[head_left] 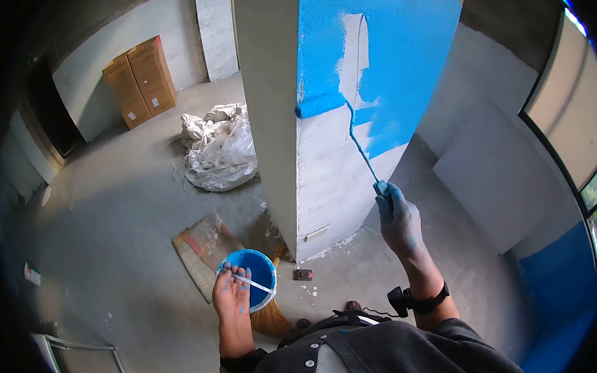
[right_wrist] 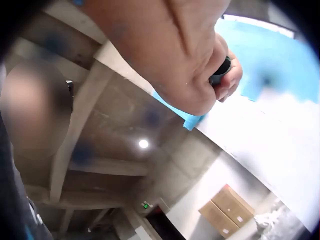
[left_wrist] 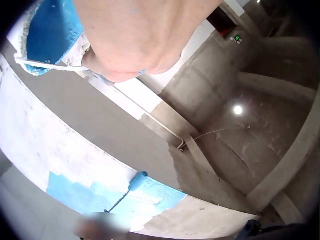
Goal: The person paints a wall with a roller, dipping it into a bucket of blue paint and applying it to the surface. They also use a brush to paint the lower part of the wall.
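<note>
One roller sleeve (head_left: 319,105) sits near-level at the pillar (head_left: 328,178), up-left of your nearer right hand (head_left: 403,227) gripping its handle (head_left: 381,188); your left hand (head_left: 233,296) grips the bucket bail (head_left: 260,286).

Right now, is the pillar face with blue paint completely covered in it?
No, the pillar shows a large white area below the paint roller.

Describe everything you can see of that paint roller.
The paint roller has a blue cylindrical sleeve on a thin, bent, metal-looking rod smeared blue, running down to a dark handle gripped by the right hand. The sleeve lies nearly level at the left edge of the pillar in the head view, seemingly touching it.
</note>
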### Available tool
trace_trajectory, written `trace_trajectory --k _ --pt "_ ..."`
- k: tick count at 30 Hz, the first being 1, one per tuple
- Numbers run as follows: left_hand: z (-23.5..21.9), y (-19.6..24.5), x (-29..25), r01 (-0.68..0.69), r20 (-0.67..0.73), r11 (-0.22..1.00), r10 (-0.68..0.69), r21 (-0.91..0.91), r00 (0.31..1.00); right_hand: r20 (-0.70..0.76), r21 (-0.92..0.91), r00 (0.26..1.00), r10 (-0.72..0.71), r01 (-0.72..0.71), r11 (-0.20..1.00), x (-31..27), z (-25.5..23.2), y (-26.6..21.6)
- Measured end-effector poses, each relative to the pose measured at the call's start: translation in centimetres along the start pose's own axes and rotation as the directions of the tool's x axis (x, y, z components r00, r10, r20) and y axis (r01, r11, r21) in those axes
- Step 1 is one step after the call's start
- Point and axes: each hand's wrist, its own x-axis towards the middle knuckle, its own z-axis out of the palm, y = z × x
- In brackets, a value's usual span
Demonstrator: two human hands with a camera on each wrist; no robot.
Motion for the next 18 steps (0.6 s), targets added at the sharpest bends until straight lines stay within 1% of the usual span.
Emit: trace_trajectory --k 1,2,3,4,5,6,7,8,9,10,11,12,14,15,17,18 --pt "0.3 0.0 -0.1 -0.006 -0.004 1.000 0.006 0.016 1.000 -0.086 0.012 0.995 -0.043 0.044 0.999 0.8 -0.3 0.4" --pt "0.3 0.0 0.0 0.000 0.008 1.000 0.000 0.028 1.000 -0.148 0.018 0.989 -0.012 0.015 1.000 2.1 -0.9 0.3" --pt "0.0 0.0 0.1 -0.012 0.007 0.999 0.012 0.029 1.000 -0.206 0.025 0.978 -0.012 0.018 1.000 3.8 -2.2 -0.1" --pt "-0.2 0.0 0.1 -0.027 0.002 0.999 0.027 0.029 1.000 -0.310 0.040 0.949 -0.057 0.073 0.997 5.8 -3.2 -0.6" --pt "-0.5 0.0 0.1 -0.027 0.008 0.999 0.027 0.036 1.000 -0.315 0.012 0.949 -0.008 0.013 1.000 7.6 -4.1 -1.1" --pt "-0.6 -0.1 0.0 -0.027 -0.005 0.999 0.027 0.039 1.000 -0.393 -0.003 0.919 -0.038 0.040 0.999 9.4 -4.3 -1.2" --pt "-0.7 -0.1 0.0 -0.027 -0.020 0.999 0.028 0.042 0.999 -0.396 0.000 0.918 -0.035 0.038 0.999 11.2 -4.2 -1.1" --pt "-0.8 -0.1 -0.2 -0.030 -0.019 0.999 0.031 0.045 0.999 -0.364 -0.022 0.931 -0.005 -0.003 1.000 12.8 -3.9 -1.0" --pt "-0.8 -0.1 -0.2 -0.022 -0.031 1.000 0.022 0.009 0.999 -0.333 -0.044 0.943 0.025 -0.042 0.998 13.7 -3.5 -0.8" --pt "-0.8 0.0 -0.3 -0.014 -0.042 1.000 0.013 -0.027 0.999 -0.345 -0.071 0.938 -0.028 0.004 0.997 13.8 -2.3 -0.3" --pt "-0.9 0.0 -0.3 -0.015 -0.042 1.000 0.014 -0.025 0.999 -0.355 -0.099 0.931 -0.081 0.049 0.994 13.7 -0.7 0.5" --pt "-1.1 -0.1 -0.4 -0.024 -0.041 0.999 0.023 -0.022 0.999 -0.347 -0.126 0.933 -0.096 0.055 0.990 12.4 0.5 0.7" --pt "-1.5 -0.1 -0.2 -0.030 -0.040 0.999 0.029 -0.015 0.999 -0.228 -0.138 0.974 0.018 -0.050 0.989 8.5 2.7 1.4" --pt "-2.0 -0.1 0.1 -0.028 -0.016 1.000 0.028 -0.011 0.999 -0.179 -0.137 0.983 0.029 -0.054 0.989 6.2 4.0 2.2" --pt "-2.2 0.0 0.4 -0.027 0.012 1.000 0.027 -0.007 1.000 -0.048 -0.141 0.991 0.122 -0.128 0.982 1.7 6.2 4.2" --pt "-2.1 -0.1 0.5 -0.031 0.002 1.000 0.031 0.000 1.000 -0.007 -0.120 0.989 0.147 -0.147 0.982 0.3 6.2 4.3"
